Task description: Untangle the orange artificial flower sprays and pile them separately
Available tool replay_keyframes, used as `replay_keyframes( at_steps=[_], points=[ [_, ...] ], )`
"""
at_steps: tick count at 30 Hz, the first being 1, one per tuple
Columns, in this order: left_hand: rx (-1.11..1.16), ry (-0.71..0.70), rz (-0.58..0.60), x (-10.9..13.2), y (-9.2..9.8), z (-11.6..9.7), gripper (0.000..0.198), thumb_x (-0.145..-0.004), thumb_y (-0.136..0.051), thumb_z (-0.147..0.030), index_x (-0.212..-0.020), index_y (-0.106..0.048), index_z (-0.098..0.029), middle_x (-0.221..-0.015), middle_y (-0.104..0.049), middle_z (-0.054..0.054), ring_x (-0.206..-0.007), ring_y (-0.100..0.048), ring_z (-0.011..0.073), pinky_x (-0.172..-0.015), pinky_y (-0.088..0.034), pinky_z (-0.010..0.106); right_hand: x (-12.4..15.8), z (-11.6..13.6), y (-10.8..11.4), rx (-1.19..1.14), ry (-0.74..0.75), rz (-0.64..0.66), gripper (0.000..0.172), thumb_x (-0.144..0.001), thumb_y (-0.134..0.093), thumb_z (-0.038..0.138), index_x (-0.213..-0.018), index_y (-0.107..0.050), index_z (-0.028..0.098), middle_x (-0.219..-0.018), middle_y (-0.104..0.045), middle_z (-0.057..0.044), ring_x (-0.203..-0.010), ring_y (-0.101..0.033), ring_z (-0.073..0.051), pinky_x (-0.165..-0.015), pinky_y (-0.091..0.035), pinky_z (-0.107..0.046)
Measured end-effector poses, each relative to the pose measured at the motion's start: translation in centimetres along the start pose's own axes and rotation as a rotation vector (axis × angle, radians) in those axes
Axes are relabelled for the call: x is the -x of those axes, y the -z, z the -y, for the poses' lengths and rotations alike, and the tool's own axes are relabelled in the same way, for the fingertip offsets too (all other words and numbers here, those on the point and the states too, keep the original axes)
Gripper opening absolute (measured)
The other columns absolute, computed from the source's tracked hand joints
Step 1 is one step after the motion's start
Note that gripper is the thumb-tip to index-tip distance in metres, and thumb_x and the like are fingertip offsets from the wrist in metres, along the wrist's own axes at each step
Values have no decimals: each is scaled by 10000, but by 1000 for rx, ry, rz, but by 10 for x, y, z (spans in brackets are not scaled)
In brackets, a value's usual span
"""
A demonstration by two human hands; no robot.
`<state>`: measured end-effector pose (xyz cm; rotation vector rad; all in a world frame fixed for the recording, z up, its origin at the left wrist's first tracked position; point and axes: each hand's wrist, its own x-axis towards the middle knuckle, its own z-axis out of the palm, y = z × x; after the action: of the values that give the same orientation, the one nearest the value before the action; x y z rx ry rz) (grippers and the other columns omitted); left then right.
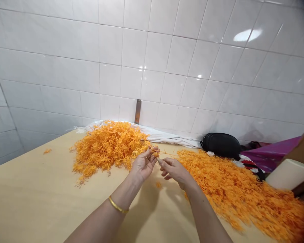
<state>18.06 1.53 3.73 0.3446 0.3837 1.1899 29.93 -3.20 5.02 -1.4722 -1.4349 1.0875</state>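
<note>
My left hand (143,164), a gold bangle on its wrist, is raised palm-up with fingers curled round a small orange plastic flower piece (154,152). My right hand (174,169) is just to its right, fingers pinched near the same piece's thin stem. A heap of orange plastic flower pieces (108,146) lies behind the left hand. A larger, longer heap of orange pieces (240,192) stretches to the right, under my right forearm.
A pale wooden tabletop (35,192) meets a white tiled wall (152,67). White cloth (167,136), a black bag (221,145), purple fabric (271,155) and a cream roll (288,173) lie at the back right. Small orange scraps (47,151) lie loose.
</note>
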Motion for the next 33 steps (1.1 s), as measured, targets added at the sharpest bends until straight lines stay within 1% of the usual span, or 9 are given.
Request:
replay_keyframes(
  at_steps=[3, 5, 10, 15, 20, 23, 25, 28, 33],
  points=[
    [-27, 25, 11, 2, -3, 6, 107, -727, -464, -49, -747, -557, -97, -773, -625, 84, -690, -589, 117, -651, -470, 215, -8, -7, -5, -188, 73, -79, 416, -621, -557, 513, -902, -565, 206, -745, -551, -15, -613, -513, -109, -539, -383, -228],
    [-63, 38, 25, 3, -2, 10, 114, -709, -470, -35, -720, -571, -87, -750, -623, 85, -687, -584, 117, -665, -463, 212, -12, -10, -9, -249, 155, -132, 392, -623, -581, 461, -929, -566, 217, -730, -561, -5, -636, -509, -111, -567, -379, -226],
    [-105, 62, 52, 5, 2, 10, 131, -637, -474, -25, -673, -564, -113, -713, -623, 58, -638, -564, 115, -651, -440, 242, -20, -23, -19, -250, 352, -254, 236, -662, -556, 370, -773, -604, 167, -699, -587, -30, -652, -503, -136, -599, -385, -248],
    [-135, 42, 26, 1, 6, 4, 113, -656, -571, -245, -731, -548, -165, -607, -578, -13, -561, -529, 90, -611, -401, 239, -26, -31, -16, -151, 273, -366, 180, -652, -547, 334, -611, -555, 159, -592, -543, -16, -571, -502, -134, -571, -390, -264],
    [-100, 48, 57, -4, 8, -2, 15, -698, -515, -137, -706, -527, -131, -412, -400, -49, -454, -446, 66, -553, -386, 196, -22, -26, -10, -258, 247, -219, 166, -582, -619, 284, -634, -514, 166, -562, -519, 17, -528, -504, -117, -565, -394, -265],
    [-39, 31, 74, -6, 9, -9, 90, -703, -440, -48, -685, -492, -120, -490, -465, -24, -417, -406, 39, -526, -383, 180, -18, -24, -2, -336, 248, -86, 210, -574, -640, 292, -703, -532, 166, -540, -499, 36, -494, -456, -91, -534, -373, -249],
    [-43, 30, 128, -6, 11, -14, 121, -700, -414, -26, -711, -487, -121, -541, -490, -26, -343, -296, 4, -477, -360, 166, -16, -24, 5, -318, 230, 4, 235, -588, -638, 305, -757, -562, 160, -542, -493, 41, -491, -431, -79, -528, -355, -241],
    [-76, 36, 200, -8, 14, -17, 71, -726, -450, -112, -768, -500, -137, -526, -459, -52, -305, -156, -6, -394, -289, 157, -14, -25, 14, -263, 199, 108, 210, -592, -645, 307, -711, -585, 144, -601, -516, 26, -534, -438, -75, -556, -353, -237],
    [-88, 103, 171, -9, 17, -15, 149, -725, -517, -273, -655, -482, -145, -498, -445, -34, -356, -284, 24, -410, -293, 167, -15, -30, 17, -352, 172, 99, 218, -623, -626, 334, -613, -507, 151, -625, -551, 12, -554, -488, -84, -604, -381, -251]
  ],
)
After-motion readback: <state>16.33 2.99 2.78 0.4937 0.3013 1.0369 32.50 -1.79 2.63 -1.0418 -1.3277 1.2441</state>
